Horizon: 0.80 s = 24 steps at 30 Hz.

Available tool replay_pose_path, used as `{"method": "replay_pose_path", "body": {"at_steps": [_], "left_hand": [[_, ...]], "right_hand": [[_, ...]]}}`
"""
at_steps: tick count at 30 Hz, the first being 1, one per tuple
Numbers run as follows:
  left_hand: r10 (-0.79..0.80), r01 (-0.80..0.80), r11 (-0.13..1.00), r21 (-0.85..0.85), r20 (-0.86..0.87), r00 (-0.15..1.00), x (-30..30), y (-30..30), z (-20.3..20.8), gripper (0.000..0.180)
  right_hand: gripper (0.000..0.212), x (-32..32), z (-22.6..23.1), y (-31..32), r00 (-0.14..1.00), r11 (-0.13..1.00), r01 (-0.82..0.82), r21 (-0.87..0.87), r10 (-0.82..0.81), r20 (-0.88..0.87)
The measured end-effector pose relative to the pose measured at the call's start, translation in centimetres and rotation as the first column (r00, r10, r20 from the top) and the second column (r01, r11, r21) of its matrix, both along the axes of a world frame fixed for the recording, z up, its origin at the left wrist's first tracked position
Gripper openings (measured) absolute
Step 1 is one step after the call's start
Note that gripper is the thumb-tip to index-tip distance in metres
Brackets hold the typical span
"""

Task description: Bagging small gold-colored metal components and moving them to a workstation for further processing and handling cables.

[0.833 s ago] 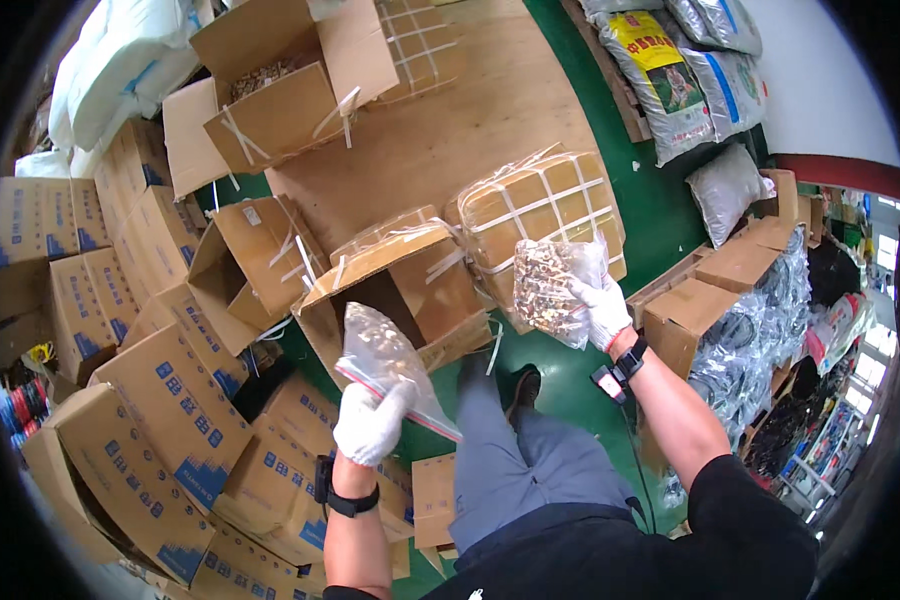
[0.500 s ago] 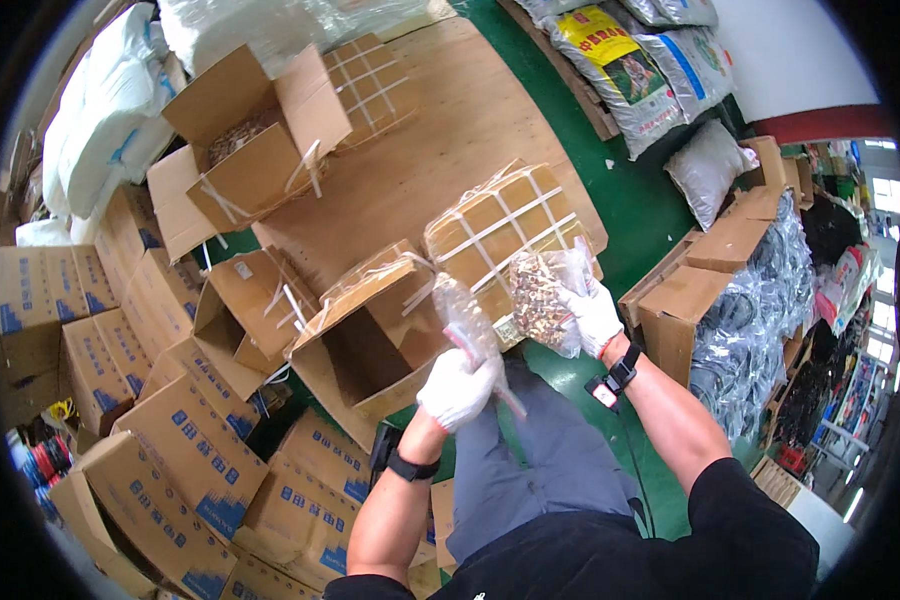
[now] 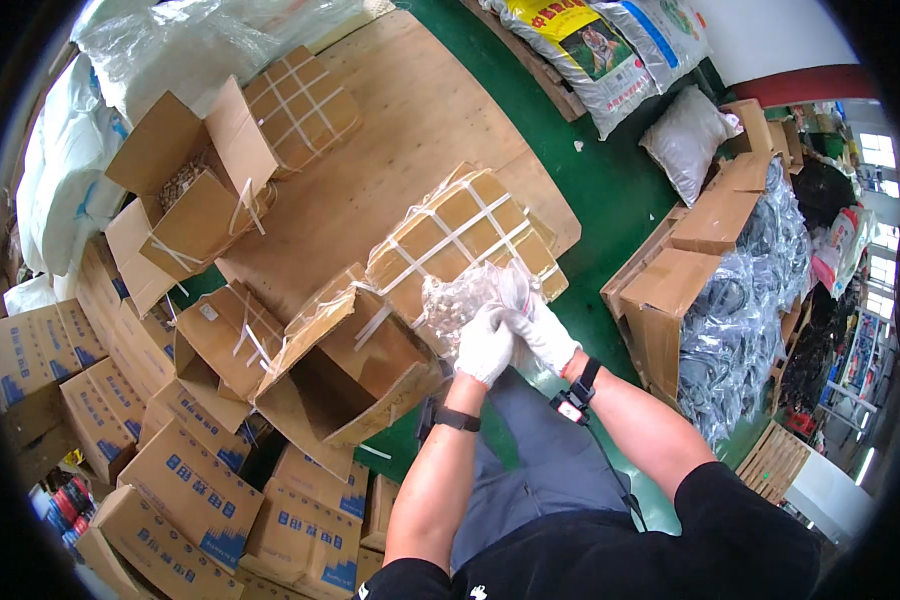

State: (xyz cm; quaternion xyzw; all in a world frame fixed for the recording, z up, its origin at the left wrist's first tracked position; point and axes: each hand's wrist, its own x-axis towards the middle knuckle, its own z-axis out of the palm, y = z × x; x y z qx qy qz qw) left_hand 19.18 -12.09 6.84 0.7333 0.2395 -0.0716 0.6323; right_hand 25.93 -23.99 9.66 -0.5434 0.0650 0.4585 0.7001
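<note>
Nearest, grey-trousered legs (image 3: 515, 430) stand below two white-gloved hands that meet near the centre. The left hand (image 3: 485, 345) is closed on a clear plastic bag (image 3: 448, 302) of small pale pieces; the right hand (image 3: 545, 335) is pressed against it, its fingers curled into the same bunched plastic, fingertips hidden. The bag's filled part bulges out at eleven o'clock from the grip, with loose, crinkled plastic at twelve. Whether a second bag overlaps it cannot be told. Just past the bag, at eleven, sits a white-strapped carton (image 3: 460, 235). An open carton (image 3: 395, 400) gapes at nine; plastic-wrapped goods (image 3: 735, 330) lie at three. Farther off are printed sacks (image 3: 610, 75) at one and a flapped carton (image 3: 195, 215) of brownish pieces at ten.
</note>
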Motion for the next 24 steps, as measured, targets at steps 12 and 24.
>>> {"method": "replay_pose_path", "body": {"at_steps": [12,24], "left_hand": [[0.186,-0.336,0.755,-0.564,-0.307,0.933,-4.2,-3.6,1.5,0.029],[0.531,-0.428,0.819,0.383,-0.223,0.818,-6.8,4.0,-8.7,0.051]], "right_hand": [[0.056,0.9,-2.0,0.1,0.807,0.326,-0.049,-0.944,0.57,0.155],[0.044,1.2,-4.6,-2.9,0.92,0.877,-0.225,-0.425,0.335,0.204]]}}
